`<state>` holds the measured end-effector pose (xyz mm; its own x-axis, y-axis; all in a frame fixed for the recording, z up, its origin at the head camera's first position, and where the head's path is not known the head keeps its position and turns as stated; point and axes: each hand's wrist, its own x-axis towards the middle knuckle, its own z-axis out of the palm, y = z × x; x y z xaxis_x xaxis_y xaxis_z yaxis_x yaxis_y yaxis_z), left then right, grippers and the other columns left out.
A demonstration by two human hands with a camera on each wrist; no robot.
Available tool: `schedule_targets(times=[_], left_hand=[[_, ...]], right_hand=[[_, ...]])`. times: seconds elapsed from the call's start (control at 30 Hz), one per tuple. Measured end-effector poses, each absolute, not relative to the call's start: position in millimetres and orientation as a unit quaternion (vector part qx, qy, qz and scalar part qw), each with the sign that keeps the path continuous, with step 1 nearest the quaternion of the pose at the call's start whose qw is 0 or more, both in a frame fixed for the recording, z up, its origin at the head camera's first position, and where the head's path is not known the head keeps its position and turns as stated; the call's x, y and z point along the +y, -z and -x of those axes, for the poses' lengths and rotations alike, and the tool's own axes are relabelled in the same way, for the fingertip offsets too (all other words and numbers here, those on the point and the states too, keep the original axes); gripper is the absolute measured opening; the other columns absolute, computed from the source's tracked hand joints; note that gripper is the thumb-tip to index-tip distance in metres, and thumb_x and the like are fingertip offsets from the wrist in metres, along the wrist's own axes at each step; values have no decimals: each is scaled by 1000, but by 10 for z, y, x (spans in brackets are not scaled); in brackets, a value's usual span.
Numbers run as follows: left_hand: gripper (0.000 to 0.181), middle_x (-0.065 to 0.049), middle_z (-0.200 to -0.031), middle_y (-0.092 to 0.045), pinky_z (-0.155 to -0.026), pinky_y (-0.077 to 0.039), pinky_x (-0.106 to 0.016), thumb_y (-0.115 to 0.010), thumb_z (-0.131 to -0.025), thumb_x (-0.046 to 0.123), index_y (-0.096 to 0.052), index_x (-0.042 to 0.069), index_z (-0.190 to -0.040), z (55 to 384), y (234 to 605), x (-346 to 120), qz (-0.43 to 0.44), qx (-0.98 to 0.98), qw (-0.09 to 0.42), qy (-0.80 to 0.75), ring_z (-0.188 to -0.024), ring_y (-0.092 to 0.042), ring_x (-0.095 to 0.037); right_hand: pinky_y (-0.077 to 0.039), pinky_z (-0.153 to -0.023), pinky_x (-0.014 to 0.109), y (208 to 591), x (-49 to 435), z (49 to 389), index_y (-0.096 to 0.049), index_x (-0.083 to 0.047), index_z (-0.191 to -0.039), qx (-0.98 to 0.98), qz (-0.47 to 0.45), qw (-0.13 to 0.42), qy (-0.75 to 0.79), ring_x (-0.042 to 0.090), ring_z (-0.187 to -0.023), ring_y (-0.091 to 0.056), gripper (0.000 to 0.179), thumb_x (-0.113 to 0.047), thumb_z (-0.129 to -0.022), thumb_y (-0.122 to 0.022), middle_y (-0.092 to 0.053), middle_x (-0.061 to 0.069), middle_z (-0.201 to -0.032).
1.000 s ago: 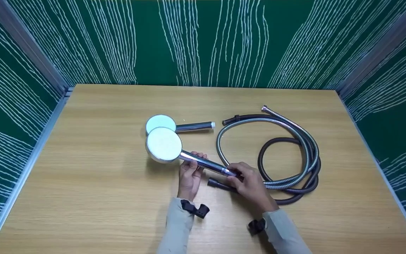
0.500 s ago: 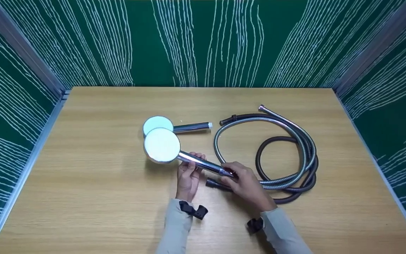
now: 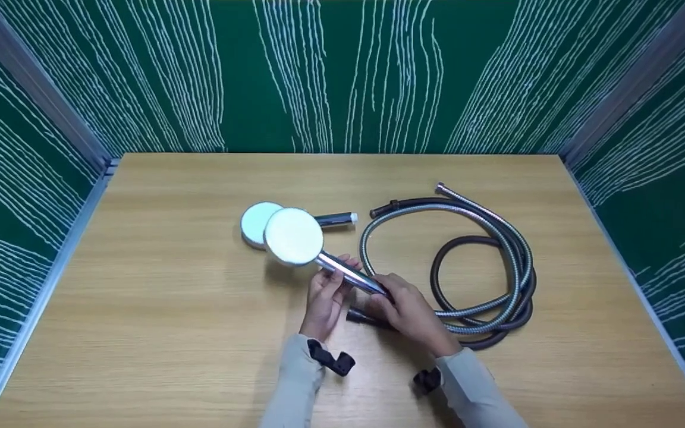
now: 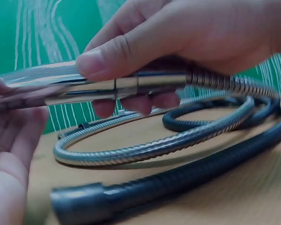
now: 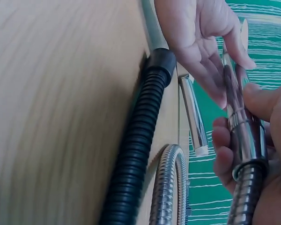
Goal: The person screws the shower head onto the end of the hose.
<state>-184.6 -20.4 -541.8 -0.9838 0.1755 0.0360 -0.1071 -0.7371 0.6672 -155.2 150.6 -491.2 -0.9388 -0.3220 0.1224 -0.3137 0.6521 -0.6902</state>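
A chrome shower head (image 3: 294,236) with a round white face is held above the table, its handle slanting down to the right. My left hand (image 3: 326,300) holds the handle between thumb and fingers. At the handle's lower end my right hand (image 3: 409,310) grips the joint where the silver metal shower hose (image 5: 246,192) meets it. In the left wrist view the hose's chrome end fitting (image 4: 161,80) sits in line with the handle, under the right hand's fingers. Whether the threads are engaged cannot be seen.
A second shower head (image 3: 256,223) lies behind the held one, partly covered by it in the head view. A black hose (image 3: 464,241) lies coiled with the silver one at the right, its wide end (image 5: 161,63) below my hands. Green panels surround the wooden table (image 3: 158,309).
The held shower head has swung to the right, now covering part of the second one's handle. My left hand has shifted slightly right with it. The right hand stays at the joint.
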Motion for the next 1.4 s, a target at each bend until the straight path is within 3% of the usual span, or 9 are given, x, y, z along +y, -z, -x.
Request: schedule_targets(times=[0.17, 0.27, 0.37, 0.5, 0.6, 0.77, 1.0, 1.2, 1.4], left_hand=[[37, -11, -105, -68, -99, -54, -34, -38, -103, 16, -47, -14, -122, 2003, 5231, -291, 18, 501, 78, -862, -97, -66, -15], [25, -12, -90, -67, -76, -63, -30, -42, -101, 9, -53, -11, -110, 2119, 5143, -307, 78, 616, 25, -783, -77, -67, -17], [17, -15, -83, -63, -61, -59, -29, -50, -93, 1, -56, -6, -107, 2250, 5078, -315, 88, 758, -37, -646, -69, -63, -22], [28, -16, -97, -60, -66, -56, -37, -60, -87, 3, -56, 0, -114, 2422, 5016, -318, 41, 903, -105, -416, -85, -60, -28], [35, -19, -117, -54, -74, -58, -43, -67, -84, 7, -57, 2, -117, 2559, 4986, -311, 9, 950, -111, -291, -99, -60, -32], [42, -22, -122, -51, -77, -58, -42, -66, -85, 6, -57, 7, -126, 2781, 4979, -270, -19, 981, -81, -174, -104, -57, -32], [23, -16, -106, -55, -70, -57, -39, -62, -89, 3, -68, 7, -111, 2827, 5033, -303, -15, 991, -65, -112, -92, -58, -28], [38, -17, -112, -57, -77, -54, -43, -65, -84, 2, -64, 12, -121, 2646, 5037, -368, -21, 990, -64, -125, -98, -58, -31], [43, -19, -115, -58, -77, -53, -44, -65, -84, 6, -60, 14, -126, 2414, 5059, -431, -10, 987, -41, -154, -99, -59, -33]], right_hand=[[-53, -68, 28, 4878, 1541, 1613, -63, -6, -116, 910, 144, -33, 387, 11, -79, -54, 25, -16, -93, -61, -60, 1, -91], [-53, -69, 28, 4848, 1563, 1671, -63, -6, -116, 913, 115, -48, 389, 12, -80, -55, 25, -17, -93, -61, -61, 3, -91], [-51, -65, 27, 4803, 1573, 1735, -63, -3, -116, 911, 92, -59, 397, 14, -78, -55, 26, -15, -93, -62, -61, 6, -91], [-46, -61, 24, 4752, 1588, 1809, -63, 0, -112, 908, 79, -72, 405, 16, -75, -53, 22, -11, -93, -61, -61, 9, -89], [-46, -63, 25, 4732, 1598, 1847, -64, 2, -109, 908, 70, -85, 405, 18, -76, -53, 21, -9, -92, -61, -61, 10, -89], [-48, -66, 30, 4714, 1621, 1890, -63, 4, -108, 908, 45, -96, 405, 20, -78, -55, 21, -8, -92, -61, -62, 12, -89], [-53, -71, 36, 4745, 1571, 1886, -61, 7, -113, 908, 29, -80, 410, 24, -84, -58, 26, -8, -92, -61, -63, 16, -95], [-54, -81, 45, 4793, 1474, 1882, -59, 11, -113, 899, 19, -82, 429, 31, -91, -60, 26, -1, -89, -60, -63, 21, -99], [-53, -77, 42, 4829, 1355, 1927, -58, 11, -111, 892, -2, -32, 450, 29, -86, -58, 26, 2, -87, -56, -62, 18, -94]])
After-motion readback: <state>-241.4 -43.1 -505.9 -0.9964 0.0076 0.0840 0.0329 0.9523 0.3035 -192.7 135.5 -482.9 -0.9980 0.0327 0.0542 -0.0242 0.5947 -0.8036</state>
